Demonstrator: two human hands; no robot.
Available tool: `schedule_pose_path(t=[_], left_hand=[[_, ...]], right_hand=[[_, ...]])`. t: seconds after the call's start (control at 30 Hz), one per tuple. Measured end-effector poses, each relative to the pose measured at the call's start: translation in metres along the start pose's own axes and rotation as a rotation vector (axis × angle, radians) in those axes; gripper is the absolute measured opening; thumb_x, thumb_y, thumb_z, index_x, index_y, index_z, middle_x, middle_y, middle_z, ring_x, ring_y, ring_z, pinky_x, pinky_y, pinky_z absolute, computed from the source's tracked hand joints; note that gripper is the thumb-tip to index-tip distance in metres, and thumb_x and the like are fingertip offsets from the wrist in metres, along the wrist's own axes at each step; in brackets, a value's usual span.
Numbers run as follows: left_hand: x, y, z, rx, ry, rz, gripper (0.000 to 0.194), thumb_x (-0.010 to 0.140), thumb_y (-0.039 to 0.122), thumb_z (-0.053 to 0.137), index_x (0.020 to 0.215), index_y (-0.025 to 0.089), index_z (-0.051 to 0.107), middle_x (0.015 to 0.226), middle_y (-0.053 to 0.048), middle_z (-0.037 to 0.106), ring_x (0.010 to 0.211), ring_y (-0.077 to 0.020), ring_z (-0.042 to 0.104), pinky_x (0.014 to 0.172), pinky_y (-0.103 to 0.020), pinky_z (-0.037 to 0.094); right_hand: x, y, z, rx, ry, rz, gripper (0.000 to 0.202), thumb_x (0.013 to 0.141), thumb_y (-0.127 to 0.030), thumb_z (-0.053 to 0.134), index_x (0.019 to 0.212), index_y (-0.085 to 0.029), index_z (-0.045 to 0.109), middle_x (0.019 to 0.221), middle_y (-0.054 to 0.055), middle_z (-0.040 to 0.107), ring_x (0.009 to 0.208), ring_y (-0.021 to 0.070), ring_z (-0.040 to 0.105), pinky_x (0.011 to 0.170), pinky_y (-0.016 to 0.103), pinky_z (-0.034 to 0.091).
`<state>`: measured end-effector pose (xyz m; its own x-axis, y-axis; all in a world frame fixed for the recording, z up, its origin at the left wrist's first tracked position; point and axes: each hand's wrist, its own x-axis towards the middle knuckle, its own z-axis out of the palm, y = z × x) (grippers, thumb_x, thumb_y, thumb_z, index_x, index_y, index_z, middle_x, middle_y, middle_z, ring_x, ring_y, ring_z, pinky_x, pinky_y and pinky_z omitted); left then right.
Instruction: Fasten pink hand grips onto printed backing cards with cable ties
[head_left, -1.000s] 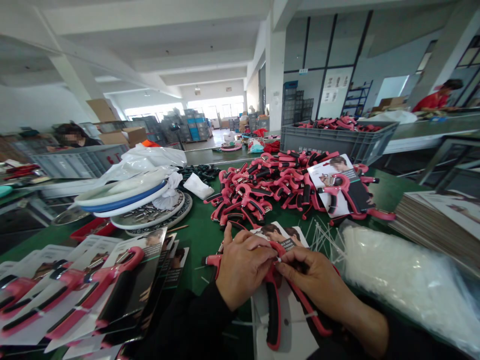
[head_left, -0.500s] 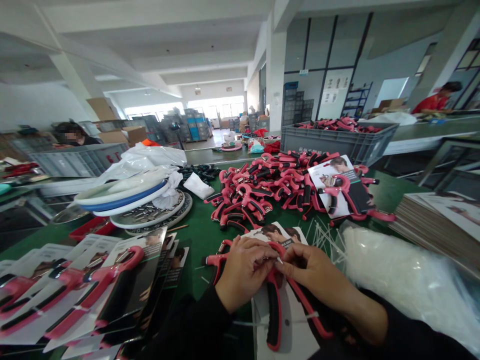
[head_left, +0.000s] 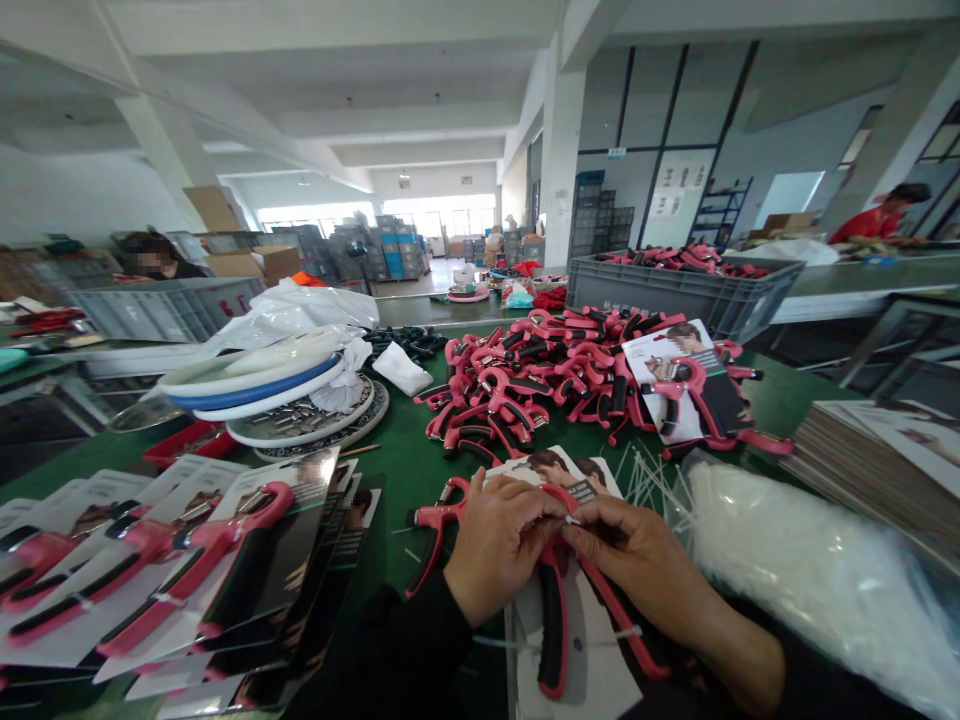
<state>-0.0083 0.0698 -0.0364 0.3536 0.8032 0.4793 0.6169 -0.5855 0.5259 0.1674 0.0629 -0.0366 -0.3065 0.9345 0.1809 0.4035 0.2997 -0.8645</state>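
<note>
Both hands are meeting at 6 o'clock over a pink-and-black hand gripper (head_left: pixel 553 630) lying on its backing card (head_left: pixel 577 680) on the green surface (head_left: pixel 405 465). Left hand (head_left: pixel 499 545) is curling knuckles-up over the gripper's top, fingers pinched shut on it; right hand (head_left: pixel 637 565) is angling in from 4 o'clock, fingertips pinching a thin white cable tie (head_left: pixel 574 519) against the left thumb. Loose grippers (head_left: pixel 540 380) are heaping at 12 o'clock, carded ones (head_left: pixel 172 570) fanning at 8 o'clock, a plastic bag (head_left: pixel 810 570) sitting at 4 o'clock.
</note>
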Motion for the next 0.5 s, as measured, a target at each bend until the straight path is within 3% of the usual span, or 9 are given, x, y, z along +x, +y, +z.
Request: schedule_pose_path(t=[0.3,0.5], left_hand=[[-0.0020,0.0055,-0.0012,0.147,-0.014,0.101,0.017,0.087,0.020,0.048,0.088,0.027,0.063,0.083,0.005,0.071,0.080,-0.0154,0.061,0.106,-0.051,0.007],[-0.0045,0.0047,0.0026,0.118,0.016,0.115,0.017,0.087,0.019,0.048,0.089,0.027,0.063,0.084,0.005,0.072,0.079,-0.0149,0.061,0.108,-0.049,0.007]], right_hand=[[-0.0063,0.0029,-0.0001,-0.031,0.021,-0.109,0.022,0.085,-0.035,0.052,0.070,-0.020,0.058,0.069,0.000,0.056,0.068,0.0152,0.051,0.067,0.026,0.042],[-0.0076,0.0000,-0.0045,0.043,0.010,-0.107,0.020,0.082,-0.034,0.056,0.068,-0.020,0.059,0.067,-0.002,0.054,0.067,0.0145,0.050,0.066,0.025,0.041]])
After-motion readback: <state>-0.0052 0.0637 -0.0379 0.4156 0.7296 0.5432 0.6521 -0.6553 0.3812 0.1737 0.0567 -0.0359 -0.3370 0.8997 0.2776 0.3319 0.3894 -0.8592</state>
